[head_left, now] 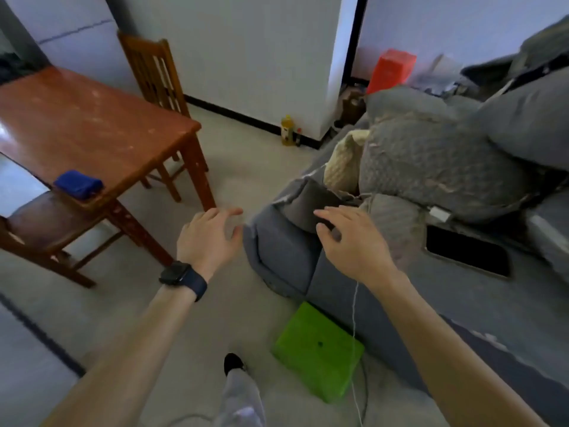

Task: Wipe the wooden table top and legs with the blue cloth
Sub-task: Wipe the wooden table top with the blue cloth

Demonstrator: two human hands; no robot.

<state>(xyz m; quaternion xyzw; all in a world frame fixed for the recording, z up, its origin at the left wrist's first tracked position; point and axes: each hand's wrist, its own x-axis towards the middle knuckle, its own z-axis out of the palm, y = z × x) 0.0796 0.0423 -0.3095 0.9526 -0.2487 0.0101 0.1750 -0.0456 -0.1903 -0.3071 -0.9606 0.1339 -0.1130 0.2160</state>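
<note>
- table [86,124]: reddish-brown wood with pale scuffs
- cloth [78,184]: deep blue
- sofa [400,272]: grey
- cushion [431,161]: grey, quilted pattern
- box on the floor [317,349]: bright green
- box by the wall [391,69]: orange-red
- watch [181,277]: black, dark blue strap
- bottle [288,131]: yellow

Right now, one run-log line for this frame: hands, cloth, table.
left hand: open, empty | right hand: open, empty | folded blue cloth: untouched, near corner of reddish wooden table | wiping: not started
</note>
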